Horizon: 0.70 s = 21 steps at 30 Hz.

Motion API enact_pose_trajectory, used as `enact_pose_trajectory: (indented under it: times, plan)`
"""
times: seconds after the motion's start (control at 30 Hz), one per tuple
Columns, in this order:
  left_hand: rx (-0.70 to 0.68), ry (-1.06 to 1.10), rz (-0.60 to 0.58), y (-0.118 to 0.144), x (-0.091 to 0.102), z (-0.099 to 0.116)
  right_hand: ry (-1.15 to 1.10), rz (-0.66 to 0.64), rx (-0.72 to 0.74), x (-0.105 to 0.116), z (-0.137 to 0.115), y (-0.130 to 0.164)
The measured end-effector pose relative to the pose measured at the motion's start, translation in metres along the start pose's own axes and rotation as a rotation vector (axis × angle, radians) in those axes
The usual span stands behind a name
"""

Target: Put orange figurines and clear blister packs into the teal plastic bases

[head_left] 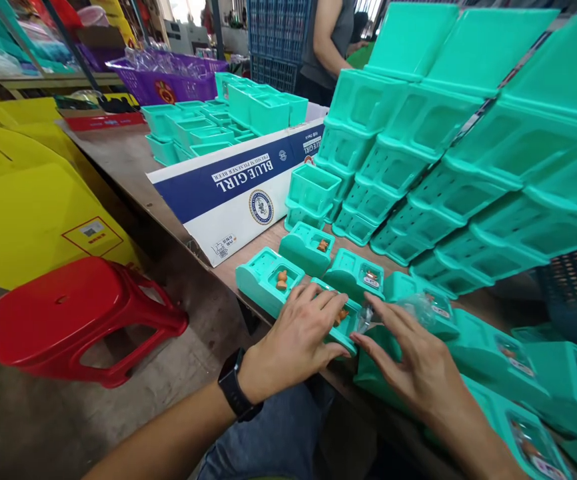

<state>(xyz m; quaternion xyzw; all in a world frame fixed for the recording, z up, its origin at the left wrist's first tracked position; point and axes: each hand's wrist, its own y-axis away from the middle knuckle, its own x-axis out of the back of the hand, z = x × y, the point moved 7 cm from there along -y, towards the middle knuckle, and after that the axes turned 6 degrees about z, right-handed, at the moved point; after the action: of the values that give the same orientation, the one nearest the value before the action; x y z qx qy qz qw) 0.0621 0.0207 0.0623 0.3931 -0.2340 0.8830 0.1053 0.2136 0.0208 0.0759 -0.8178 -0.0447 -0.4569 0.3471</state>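
At the table's near edge, my left hand (301,330) lies over a teal plastic case (326,287), fingers on its far side and thumb at its near end. A small orange figure (341,317) shows in the recess of that case, partly behind my fingers. My right hand (411,343) is at the case's right end, thumb and fingertips around a small clear plastic piece (366,319), whose exact shape I cannot make out. Left of my hands, another teal case (263,270) holds an orange figure (282,280). Further cases stand behind, one with a clear-covered window (371,275).
Tall stacks of teal boxes (408,160) rise at the back right. A printed cardboard box (238,193) with teal parts stands behind the cases. More teal cases (498,347) line the right side. A red stool (83,313) is on the floor at left. A person (326,40) stands behind.
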Motion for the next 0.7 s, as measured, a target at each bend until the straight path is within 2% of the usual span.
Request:
enact_pose_trajectory:
  times: [0.17, 0.37, 0.53, 0.7]
  plan:
    - [0.007, 0.007, 0.021, 0.001, 0.001, 0.0, -0.039, -0.007, -0.059, -0.003, 0.004, 0.001]
    - [0.01, 0.013, 0.02, 0.002, 0.0, 0.0, -0.02, 0.01, 0.008, -0.004, 0.004, 0.0]
    - [0.007, -0.006, 0.049, 0.006, -0.003, 0.003, -0.112, -0.042, -0.075, -0.009, 0.015, 0.0]
    - [0.036, -0.02, 0.082, 0.01, -0.006, 0.007, -0.158, -0.025, -0.147, -0.007, 0.028, 0.004]
